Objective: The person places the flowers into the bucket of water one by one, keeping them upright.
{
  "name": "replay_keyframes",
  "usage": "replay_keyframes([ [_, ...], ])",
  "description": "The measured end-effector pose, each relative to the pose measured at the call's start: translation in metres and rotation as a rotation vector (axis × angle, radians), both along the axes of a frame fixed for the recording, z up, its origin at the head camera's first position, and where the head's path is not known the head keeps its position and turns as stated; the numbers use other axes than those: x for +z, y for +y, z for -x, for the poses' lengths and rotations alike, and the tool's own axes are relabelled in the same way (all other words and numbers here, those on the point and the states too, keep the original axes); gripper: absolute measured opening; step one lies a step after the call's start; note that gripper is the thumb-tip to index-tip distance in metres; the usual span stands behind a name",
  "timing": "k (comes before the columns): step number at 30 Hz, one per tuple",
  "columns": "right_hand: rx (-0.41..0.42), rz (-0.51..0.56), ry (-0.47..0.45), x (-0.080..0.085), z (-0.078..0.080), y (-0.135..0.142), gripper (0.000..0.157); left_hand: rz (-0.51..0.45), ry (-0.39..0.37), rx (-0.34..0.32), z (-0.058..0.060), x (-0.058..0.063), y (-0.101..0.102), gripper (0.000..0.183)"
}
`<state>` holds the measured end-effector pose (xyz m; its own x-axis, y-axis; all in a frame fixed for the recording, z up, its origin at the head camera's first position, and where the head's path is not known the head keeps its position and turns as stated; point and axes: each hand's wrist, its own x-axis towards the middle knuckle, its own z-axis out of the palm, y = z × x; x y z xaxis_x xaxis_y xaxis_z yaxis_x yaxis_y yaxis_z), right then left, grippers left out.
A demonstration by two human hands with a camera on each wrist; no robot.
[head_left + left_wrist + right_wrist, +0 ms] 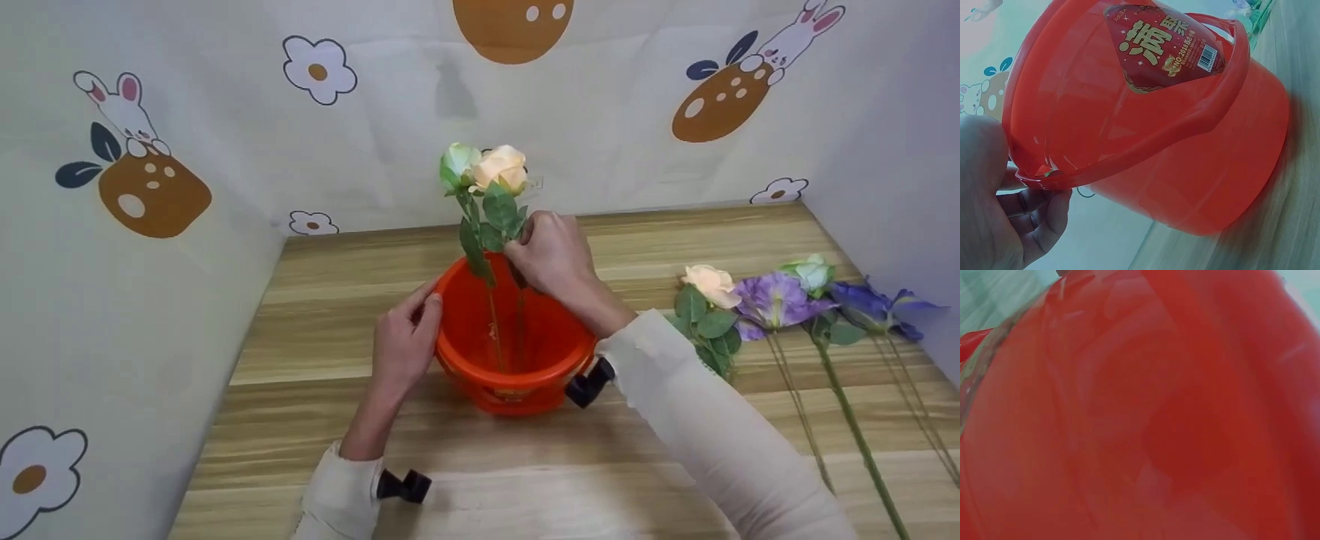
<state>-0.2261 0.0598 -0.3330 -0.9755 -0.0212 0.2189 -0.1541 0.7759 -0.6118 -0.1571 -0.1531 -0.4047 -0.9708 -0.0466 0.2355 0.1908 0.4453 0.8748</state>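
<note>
Two-handed, works at an orange bucket [551,337], centre of the head frame: grips its rim with curled fingers of the left hand [405,345], pinches a peach rose [501,166] by its stem with clamped fingers of the right hand [556,251]. Legible only in the left wrist view, upper centre: printed label [1162,45].

Wears a left sleeve [341,495] and a right sleeve [712,420], both off-white and lightly wrinkled. Bears also, near the end of each one, a small black device [591,383] of angular, rather blocky shape.
</note>
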Motion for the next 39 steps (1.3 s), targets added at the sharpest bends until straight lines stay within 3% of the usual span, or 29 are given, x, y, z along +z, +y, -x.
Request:
replay_keyframes([
  [7, 0.027, -0.059, 0.006, -0.002, 0.001, -0.008, 0.037, -0.014, -0.007, 0.011, 0.0, 0.0, -0.001, 0.04],
  [13, 0.033, -0.084, 0.013, -0.005, -0.001, -0.007, 0.035, -0.012, -0.015, 0.013, 0.0, -0.001, -0.001, 0.04],
  [20, 0.042, -0.115, 0.036, -0.008, -0.003, -0.005, 0.031, 0.011, 0.043, 0.008, 0.002, -0.003, 0.0, 0.038],
  [39, 0.028, -0.161, -0.041, -0.011, -0.008, -0.01, 0.023, -0.015, 0.009, 0.012, 0.002, -0.004, -0.001, 0.039],
])
